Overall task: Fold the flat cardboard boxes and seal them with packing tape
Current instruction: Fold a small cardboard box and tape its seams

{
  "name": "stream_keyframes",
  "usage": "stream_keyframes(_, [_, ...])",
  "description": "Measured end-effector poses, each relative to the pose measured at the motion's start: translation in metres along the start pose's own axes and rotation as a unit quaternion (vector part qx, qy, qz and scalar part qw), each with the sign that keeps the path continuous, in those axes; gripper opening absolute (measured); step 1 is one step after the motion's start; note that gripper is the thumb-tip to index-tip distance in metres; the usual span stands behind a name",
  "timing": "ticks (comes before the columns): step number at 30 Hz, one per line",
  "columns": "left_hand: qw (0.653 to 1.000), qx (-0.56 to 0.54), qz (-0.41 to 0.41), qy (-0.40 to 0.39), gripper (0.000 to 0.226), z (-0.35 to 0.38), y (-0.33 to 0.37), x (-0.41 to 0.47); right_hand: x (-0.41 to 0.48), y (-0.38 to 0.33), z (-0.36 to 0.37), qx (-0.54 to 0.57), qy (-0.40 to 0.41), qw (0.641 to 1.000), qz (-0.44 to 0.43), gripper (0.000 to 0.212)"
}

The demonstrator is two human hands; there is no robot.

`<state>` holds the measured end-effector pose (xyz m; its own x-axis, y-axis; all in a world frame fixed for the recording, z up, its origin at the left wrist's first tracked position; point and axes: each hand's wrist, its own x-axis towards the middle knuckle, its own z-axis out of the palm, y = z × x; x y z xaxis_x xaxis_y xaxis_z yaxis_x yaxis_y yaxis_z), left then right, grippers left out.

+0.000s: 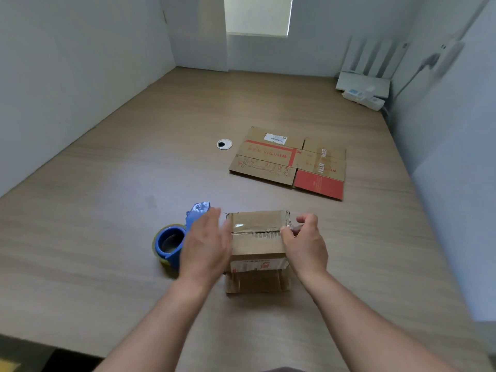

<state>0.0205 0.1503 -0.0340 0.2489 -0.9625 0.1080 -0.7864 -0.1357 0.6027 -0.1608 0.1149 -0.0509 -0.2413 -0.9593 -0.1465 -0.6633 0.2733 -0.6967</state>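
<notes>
- White walls close in a wide wood-grain desk [107, 210], with a pale blind-covered window [259, 14] at the far end.
- On the desk's near middle stands a small brown cardboard box [257, 253], folded into shape. Its top flaps are closed.
- A strip of clear packing tape [257, 226] runs glossy and wrinkled along the top seam.
- The left hand [206, 245] is at the box's left side. Its grip is spread, with fingers straight and together pointing away from the person. Motion blur hides whether the palm touches the cardboard.
- The right hand [303, 242] is at the box's upper right edge. Its grip is pinching the end of the tape strip there: the thumb lies on top by the seam, and the forefinger curls over the edge.
- A blue tape dispenser [174, 242] holding a yellowish roll lies just left of the box, partly behind the left hand.
- Farther back and to the right, well apart from the box, a flat brown cardboard box with red print [290, 162] lies unfolded. It carries a white label near its far edge.
- A round grey cable grommet [224, 144] is set into the desk just left of that flat box.
- In the far right corner sit a white device with upright antennas [365, 79] and a white power strip [365, 99].
</notes>
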Motion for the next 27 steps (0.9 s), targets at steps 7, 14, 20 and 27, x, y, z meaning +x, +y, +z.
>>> stream_keyframes(7, [0.940,-0.204,-0.230,-0.146,0.051,0.039,-0.006,-0.015,-0.002,0.007,-0.006,0.049,0.018,0.998,-0.041,0.041])
stream_keyframes(14, [0.990,0.002,-0.143,-0.002,0.056,0.029,0.008,-0.012,-0.002,0.012,-0.006,0.025,0.036,0.994,-0.098,0.039])
stream_keyframes(20, [0.983,-0.096,-0.153,-0.017,0.028,0.035,0.015,-0.014,-0.004,0.018,0.003,-0.046,0.056,0.989,-0.132,0.025])
stream_keyframes(27, [0.948,-0.196,-0.238,-0.085,0.062,0.040,0.011,-0.002,-0.011,0.005,-0.001,-0.097,-0.013,0.995,-0.035,0.053])
